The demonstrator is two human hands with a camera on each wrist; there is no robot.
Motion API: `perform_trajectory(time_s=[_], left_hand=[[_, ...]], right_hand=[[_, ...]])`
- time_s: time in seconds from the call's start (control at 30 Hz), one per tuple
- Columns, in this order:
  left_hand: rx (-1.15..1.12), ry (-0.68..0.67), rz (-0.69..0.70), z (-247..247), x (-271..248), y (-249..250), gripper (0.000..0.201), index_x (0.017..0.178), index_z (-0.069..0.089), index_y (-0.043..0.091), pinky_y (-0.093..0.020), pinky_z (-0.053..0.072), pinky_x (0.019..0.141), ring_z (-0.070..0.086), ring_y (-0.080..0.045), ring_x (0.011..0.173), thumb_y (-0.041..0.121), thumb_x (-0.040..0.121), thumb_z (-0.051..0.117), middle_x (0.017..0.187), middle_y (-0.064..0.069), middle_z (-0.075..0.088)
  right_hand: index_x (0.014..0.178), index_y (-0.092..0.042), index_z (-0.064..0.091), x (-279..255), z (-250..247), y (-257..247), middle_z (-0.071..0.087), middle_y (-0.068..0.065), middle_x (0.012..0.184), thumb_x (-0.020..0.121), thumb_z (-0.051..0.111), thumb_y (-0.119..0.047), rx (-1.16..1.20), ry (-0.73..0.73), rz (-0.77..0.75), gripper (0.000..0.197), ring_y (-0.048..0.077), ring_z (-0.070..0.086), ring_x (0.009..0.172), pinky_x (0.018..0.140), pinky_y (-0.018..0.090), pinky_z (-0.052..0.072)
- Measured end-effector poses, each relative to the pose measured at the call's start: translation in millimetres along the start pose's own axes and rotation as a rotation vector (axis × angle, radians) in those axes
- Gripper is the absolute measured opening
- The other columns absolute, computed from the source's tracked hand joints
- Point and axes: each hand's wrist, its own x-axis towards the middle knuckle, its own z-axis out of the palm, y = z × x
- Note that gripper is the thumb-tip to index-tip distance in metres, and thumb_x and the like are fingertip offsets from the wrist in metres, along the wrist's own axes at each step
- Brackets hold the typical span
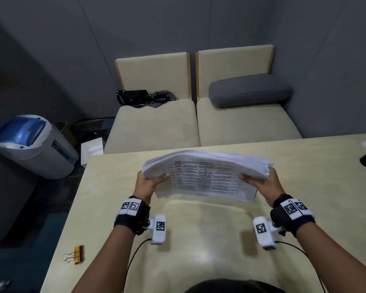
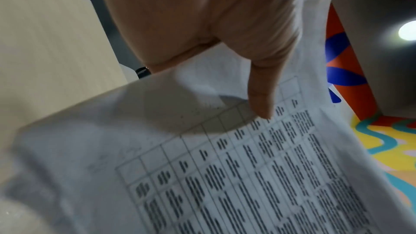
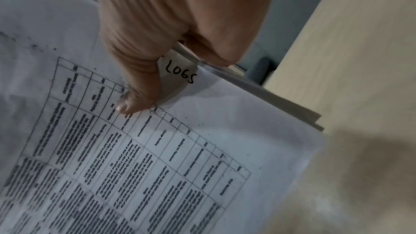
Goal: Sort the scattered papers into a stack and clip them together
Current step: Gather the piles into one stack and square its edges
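Papers [image 1: 207,176] sat gathered in a thick sheaf at the centre of the head view, held up off the desk [image 1: 199,240] and not resting on it. The left hand [image 1: 148,182] clamped the sheaf's left short edge and the right hand [image 1: 262,183] its right one, each grip pinching with the thumb on the printed top sheet and the fingers hidden beneath. In the left wrist view the thumb [image 2: 262,102] pressed flat on the table of print; in the right wrist view the other thumb [image 3: 135,99] did likewise, just beside a handwritten note reading "LOGS" [image 3: 181,71]. Holding both ends probably kept the loose sheets from fanning or sagging apart, and a few edges at the right were stepped, so squaring them looked unfinished. Binder clips [image 1: 76,254] lay untouched near the desk's edge at the lower left of the head view, well apart from the sheaf. Clipping was not yet done; tapping the edges level seemed the likely need before that.
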Motion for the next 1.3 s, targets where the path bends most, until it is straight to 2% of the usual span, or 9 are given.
perform_trajectory(time_s=[0.13, 0.3, 0.5, 0.73, 0.83, 0.9, 1.1, 1.2, 1.3], left_hand=[[0.006, 0.067, -0.182, 13.5, -10.1, -23.0, 0.038, 0.093, 0.071, 0.013, -0.026, 0.057, 0.061, 0.069, -0.024, 0.080, 0.002, 0.060, 0.086, 0.083, 0.000, 0.077], [0.036, 0.034, -0.253, 17.8, -11.9, -34.5, 0.034, 0.090, 0.069, 0.012, -0.017, 0.053, 0.055, 0.070, -0.009, 0.068, -0.009, 0.066, 0.080, 0.075, 0.007, 0.074], [-0.040, 0.017, -0.199, 14.7, -5.9, -32.0, 0.044, 0.098, 0.070, 0.010, -0.023, 0.056, 0.061, 0.072, -0.012, 0.076, -0.002, 0.057, 0.083, 0.087, -0.001, 0.076], [0.058, 0.034, -0.273, 19.5, -12.8, -56.7, 0.038, 0.097, 0.069, 0.014, -0.040, 0.055, 0.081, 0.068, -0.029, 0.095, -0.002, 0.066, 0.084, 0.099, -0.008, 0.073], [0.103, 0.076, -0.254, 23.7, -6.9, -46.4, 0.022, 0.085, 0.069, 0.016, -0.050, 0.057, 0.082, 0.068, -0.029, 0.084, 0.003, 0.073, 0.081, 0.092, -0.014, 0.072], [0.141, 0.080, -0.219, 26.5, -1.8, -35.0, 0.017, 0.080, 0.069, 0.015, -0.050, 0.055, 0.081, 0.066, -0.027, 0.080, 0.005, 0.075, 0.080, 0.085, -0.013, 0.071], [0.035, 0.090, -0.132, 28.4, 0.9, -19.5, 0.024, 0.087, 0.070, 0.018, -0.021, 0.056, 0.063, 0.071, -0.008, 0.072, 0.002, 0.072, 0.081, 0.081, 0.005, 0.075], [0.015, 0.088, -0.131, 26.9, -3.6, -24.9, 0.030, 0.098, 0.071, 0.016, -0.017, 0.053, 0.065, 0.071, -0.007, 0.078, 0.016, 0.071, 0.084, 0.088, 0.003, 0.076], [-0.031, 0.126, -0.038, 28.4, -1.6, -20.3, 0.032, 0.089, 0.072, 0.014, -0.013, 0.048, 0.064, 0.065, -0.006, 0.072, 0.041, 0.073, 0.075, 0.079, 0.008, 0.072]], right_hand=[[0.106, -0.010, 0.068, -13.5, 3.2, 27.4, 0.076, -0.016, 0.086, 0.034, 0.094, -0.051, -0.050, -0.033, 0.056, 0.087, 0.004, 0.071, 0.086, 0.070, 0.012, 0.053], [0.124, -0.007, 0.061, -15.8, 4.1, 44.9, 0.072, -0.004, 0.104, 0.062, 0.082, 0.013, -0.057, -0.045, 0.085, 0.068, -0.002, 0.069, 0.087, 0.073, 0.011, 0.053], [0.124, -0.013, 0.061, -9.4, 5.2, 48.5, 0.070, 0.000, 0.109, 0.060, 0.084, 0.011, 0.000, -0.025, 0.104, 0.072, -0.003, 0.069, 0.089, 0.079, 0.019, 0.057], [0.095, -0.020, 0.071, -14.8, 7.0, 62.9, 0.078, -0.006, 0.087, 0.037, 0.090, -0.061, -0.045, 0.012, 0.129, 0.074, 0.008, 0.073, 0.085, 0.076, 0.026, 0.056], [0.094, -0.012, 0.069, -10.1, 5.3, 58.4, 0.073, 0.003, 0.085, 0.070, 0.086, -0.022, -0.084, 0.068, 0.101, 0.031, 0.015, 0.072, 0.082, 0.063, 0.022, 0.053], [0.094, -0.012, 0.067, -5.2, 3.6, 53.6, 0.070, 0.005, 0.088, 0.076, 0.079, -0.002, -0.079, 0.095, 0.070, 0.024, 0.002, 0.069, 0.075, 0.062, 0.012, 0.051], [0.099, -0.009, 0.067, 0.3, -3.0, 44.3, 0.070, -0.004, 0.086, 0.075, 0.079, 0.002, -0.094, 0.095, 0.052, 0.029, -0.005, 0.067, 0.069, 0.066, 0.015, 0.054], [0.099, -0.007, 0.067, -2.3, -3.9, 53.5, 0.073, -0.011, 0.078, 0.069, 0.081, 0.009, -0.139, 0.048, 0.098, 0.036, 0.006, 0.069, 0.074, 0.062, 0.016, 0.053], [0.100, -0.005, 0.066, -4.9, -1.1, 55.6, 0.073, -0.021, 0.071, 0.066, 0.079, 0.016, -0.116, 0.027, 0.111, 0.041, -0.007, 0.068, 0.068, 0.063, 0.010, 0.052]])
